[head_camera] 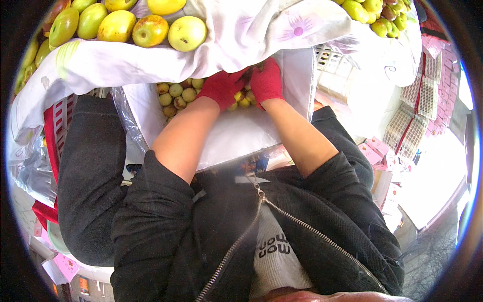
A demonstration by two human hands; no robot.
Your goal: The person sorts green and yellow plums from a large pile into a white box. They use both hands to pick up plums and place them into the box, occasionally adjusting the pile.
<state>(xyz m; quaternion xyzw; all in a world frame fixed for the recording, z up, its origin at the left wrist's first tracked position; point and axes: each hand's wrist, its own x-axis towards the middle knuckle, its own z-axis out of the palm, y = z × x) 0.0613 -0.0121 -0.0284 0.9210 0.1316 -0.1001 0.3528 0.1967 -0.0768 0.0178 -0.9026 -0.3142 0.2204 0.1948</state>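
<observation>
Both my hands wear red gloves and reach into a box lined with white paper (pixel 241 139), under the hanging edge of a patterned cloth (pixel 143 62). Small round green-brown fruits (pixel 179 96) lie in the box. My left hand (pixel 222 88) is over the fruits near the middle, its fingertips partly in shadow. Close beside it, to the right, is my right hand (pixel 267 81), with fingers bent near a dark fruit partly seen under the cloth. Whether either hand grips a fruit cannot be made out. More fruits show between the wrists.
Larger green-yellow fruits (pixel 151 30) rest on the cloth at the upper left, and more (pixel 377 13) at the upper right. White plastic baskets (pixel 407 124) and pink boxes (pixel 373 149) stand at the right. A red-edged crate (pixel 62 120) is by my left knee.
</observation>
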